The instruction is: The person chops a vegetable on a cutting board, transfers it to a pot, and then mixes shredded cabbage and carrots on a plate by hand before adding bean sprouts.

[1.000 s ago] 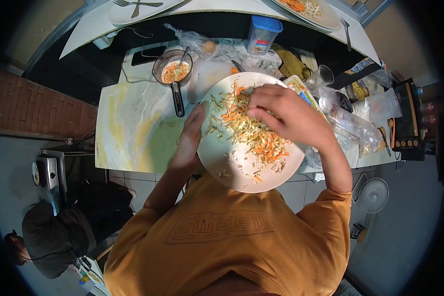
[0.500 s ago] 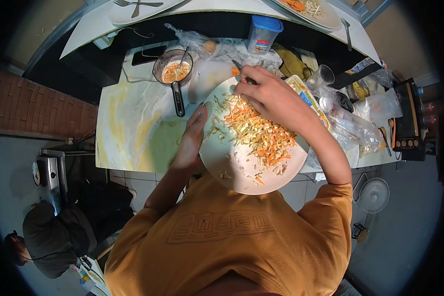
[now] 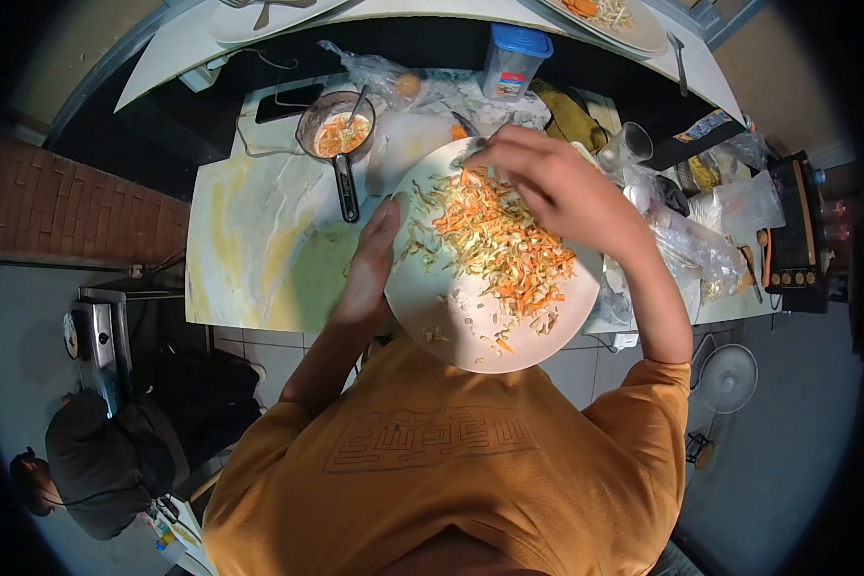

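Note:
My left hand (image 3: pixel 379 240) grips the left edge of a pale round plate (image 3: pixel 442 346), with its fingers partly hidden beneath. The plate is held up in front of my shirt, above the counter's near edge. Shredded carrot and pale vegetable strips (image 3: pixel 504 245) lie heaped across its middle and right, with loose bits toward the near rim. Over the plate's upper right part hovers my right hand (image 3: pixel 557 187), its fingers loosely bent and apart, with nothing visible in them. Beyond the plate, a glass saucepan (image 3: pixel 348 182) holds a pale mix with orange shreds and a utensil.
On the marbled counter (image 3: pixel 250 250) are a phone (image 3: pixel 293 104), a plastic bag (image 3: pixel 374 77), a blue-lidded container (image 3: pixel 516 62) and a clear cup (image 3: pixel 629 146). A toaster oven (image 3: pixel 797 226) is at right. Plates stand on the raised shelf. A person (image 3: pixel 110 456) is at lower left.
My right hand has shifted slightly right, its fingers loosening from a pinch over the shreds. The plate has tilted or moved very slightly; my left hand stays on its edge.

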A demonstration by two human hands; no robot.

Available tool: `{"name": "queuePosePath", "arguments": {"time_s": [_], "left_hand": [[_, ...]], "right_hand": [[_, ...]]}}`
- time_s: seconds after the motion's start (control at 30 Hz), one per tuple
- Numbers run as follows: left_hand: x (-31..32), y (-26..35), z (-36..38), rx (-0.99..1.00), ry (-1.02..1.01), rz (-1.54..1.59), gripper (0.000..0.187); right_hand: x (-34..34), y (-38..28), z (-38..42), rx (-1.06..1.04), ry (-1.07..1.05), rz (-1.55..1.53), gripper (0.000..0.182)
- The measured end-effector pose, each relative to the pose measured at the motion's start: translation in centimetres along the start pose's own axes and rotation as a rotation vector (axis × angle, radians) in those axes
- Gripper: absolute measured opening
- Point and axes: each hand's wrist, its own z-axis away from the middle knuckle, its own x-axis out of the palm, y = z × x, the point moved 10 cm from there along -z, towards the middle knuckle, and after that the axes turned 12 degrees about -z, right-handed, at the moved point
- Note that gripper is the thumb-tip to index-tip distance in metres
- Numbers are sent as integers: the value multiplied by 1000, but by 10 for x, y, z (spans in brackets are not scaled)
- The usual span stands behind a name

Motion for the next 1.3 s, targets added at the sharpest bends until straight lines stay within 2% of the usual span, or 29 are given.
{"name": "queuePosePath", "arguments": {"time_s": [0.07,0.13,0.27,0.33,0.37,0.57,0.63,1.07,1.3], "left_hand": [[2,2,0,11,3,-29,45],[2,-1,0,-11,11,-3,45],[4,-3,2,-40,-6,49,45],[1,-5,2,-45,7,36,45],[0,-6,2,-44,9,38,45],[-3,-2,2,-11,36,-17,45],[-2,-6,2,-42,13,67,45],[-3,-5,1,-50,6,92,46],[-3,0,2,-20,33,13,45]], "right_hand": [[1,18,1,44,-17,-13,53],[10,16,3,-15,-51,37,54],[26,18,7,-11,-122,118,44],[25,29,7,141,-189,78,36],[26,30,9,141,-192,78,36],[23,23,9,144,-54,-4,27],[26,28,8,158,-35,6,26],[19,31,12,155,-60,49,27],[21,34,6,148,-4,29,18]]}}
